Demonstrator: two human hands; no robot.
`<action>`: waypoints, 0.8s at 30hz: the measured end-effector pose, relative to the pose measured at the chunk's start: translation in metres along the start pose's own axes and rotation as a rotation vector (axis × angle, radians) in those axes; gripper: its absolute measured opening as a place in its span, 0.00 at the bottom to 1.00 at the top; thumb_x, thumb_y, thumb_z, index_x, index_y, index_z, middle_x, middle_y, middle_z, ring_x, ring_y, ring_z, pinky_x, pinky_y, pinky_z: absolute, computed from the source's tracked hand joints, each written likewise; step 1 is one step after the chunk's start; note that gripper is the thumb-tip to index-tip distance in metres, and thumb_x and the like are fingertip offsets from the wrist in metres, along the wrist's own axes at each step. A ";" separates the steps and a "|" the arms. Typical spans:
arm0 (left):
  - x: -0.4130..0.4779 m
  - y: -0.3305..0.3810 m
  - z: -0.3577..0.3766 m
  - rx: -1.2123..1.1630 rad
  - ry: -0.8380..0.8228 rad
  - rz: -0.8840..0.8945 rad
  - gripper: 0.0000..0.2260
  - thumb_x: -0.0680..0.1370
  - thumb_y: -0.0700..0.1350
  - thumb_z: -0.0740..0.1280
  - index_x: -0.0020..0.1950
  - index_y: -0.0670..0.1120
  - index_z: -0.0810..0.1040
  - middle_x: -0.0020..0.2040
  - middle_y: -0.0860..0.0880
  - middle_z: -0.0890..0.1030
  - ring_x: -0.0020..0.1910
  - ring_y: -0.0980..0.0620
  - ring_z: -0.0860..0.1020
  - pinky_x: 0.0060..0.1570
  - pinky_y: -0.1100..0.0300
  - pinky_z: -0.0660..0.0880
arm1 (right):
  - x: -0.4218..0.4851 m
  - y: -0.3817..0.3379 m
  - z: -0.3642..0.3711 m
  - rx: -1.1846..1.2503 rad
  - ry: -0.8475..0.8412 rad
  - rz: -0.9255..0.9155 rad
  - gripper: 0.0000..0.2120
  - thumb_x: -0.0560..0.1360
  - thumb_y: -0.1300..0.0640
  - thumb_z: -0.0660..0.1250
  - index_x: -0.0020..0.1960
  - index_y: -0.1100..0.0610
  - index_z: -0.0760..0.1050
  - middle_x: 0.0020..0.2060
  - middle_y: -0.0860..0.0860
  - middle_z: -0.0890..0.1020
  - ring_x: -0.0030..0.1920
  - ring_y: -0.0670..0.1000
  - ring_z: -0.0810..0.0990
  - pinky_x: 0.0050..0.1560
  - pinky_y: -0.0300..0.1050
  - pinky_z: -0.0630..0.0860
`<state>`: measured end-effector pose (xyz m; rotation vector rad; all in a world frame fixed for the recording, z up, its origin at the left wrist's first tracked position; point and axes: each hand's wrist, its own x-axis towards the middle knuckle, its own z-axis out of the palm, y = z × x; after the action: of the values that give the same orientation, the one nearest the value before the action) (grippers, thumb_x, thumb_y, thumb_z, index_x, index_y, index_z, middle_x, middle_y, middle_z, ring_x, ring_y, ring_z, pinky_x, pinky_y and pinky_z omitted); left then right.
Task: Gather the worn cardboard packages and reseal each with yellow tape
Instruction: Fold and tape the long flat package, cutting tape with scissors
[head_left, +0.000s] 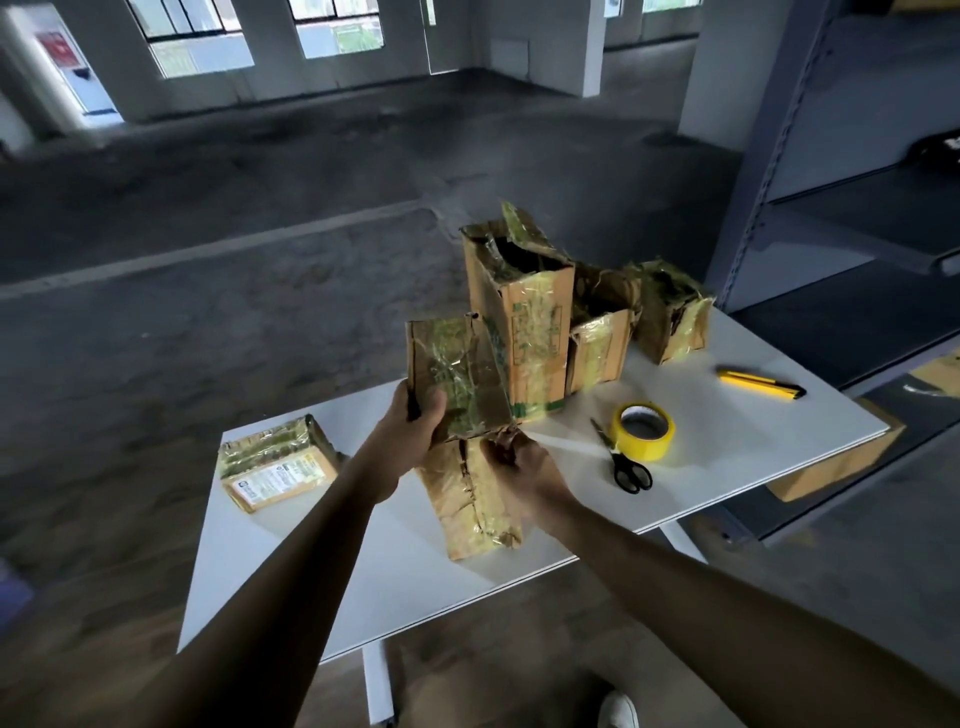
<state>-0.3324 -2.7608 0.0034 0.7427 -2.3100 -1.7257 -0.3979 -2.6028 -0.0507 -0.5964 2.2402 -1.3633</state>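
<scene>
I hold a worn cardboard package with old tape above the white table. My left hand grips its lower left corner, thumb over the front face. My right hand pinches a torn flap at its lower right edge. Under it a flattened, torn package lies on the table. A tall open package stands behind, with two smaller worn packages to its right. A flat labelled package lies at the table's left. The yellow tape roll sits to the right of my hands.
Black-handled scissors lie against the tape roll. A yellow utility knife lies near the table's right edge. Grey metal shelving stands at the right, with a cardboard box low beside the table. Bare concrete floor stretches beyond.
</scene>
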 end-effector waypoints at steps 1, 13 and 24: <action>-0.001 0.000 -0.002 -0.011 -0.015 0.026 0.16 0.81 0.60 0.60 0.65 0.53 0.67 0.57 0.51 0.78 0.53 0.55 0.76 0.53 0.57 0.76 | 0.002 -0.006 -0.002 -0.024 0.019 0.023 0.13 0.82 0.45 0.61 0.44 0.53 0.72 0.32 0.49 0.78 0.31 0.49 0.76 0.24 0.36 0.68; 0.015 0.013 -0.043 0.366 0.243 0.313 0.11 0.81 0.53 0.64 0.50 0.44 0.75 0.41 0.51 0.80 0.42 0.46 0.80 0.39 0.58 0.71 | 0.018 -0.053 -0.001 0.087 0.234 -0.279 0.38 0.74 0.26 0.56 0.73 0.51 0.64 0.52 0.54 0.81 0.49 0.51 0.82 0.51 0.47 0.79; 0.034 0.007 -0.019 0.673 0.139 0.345 0.14 0.83 0.53 0.59 0.51 0.43 0.75 0.49 0.40 0.81 0.48 0.40 0.79 0.46 0.52 0.72 | 0.004 -0.033 -0.020 -0.183 0.203 -0.083 0.33 0.78 0.31 0.53 0.44 0.58 0.80 0.33 0.55 0.83 0.36 0.57 0.83 0.33 0.46 0.77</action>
<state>-0.3562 -2.7915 0.0104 0.4793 -2.7177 -0.7232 -0.4084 -2.6050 -0.0131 -0.6454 2.5495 -1.3184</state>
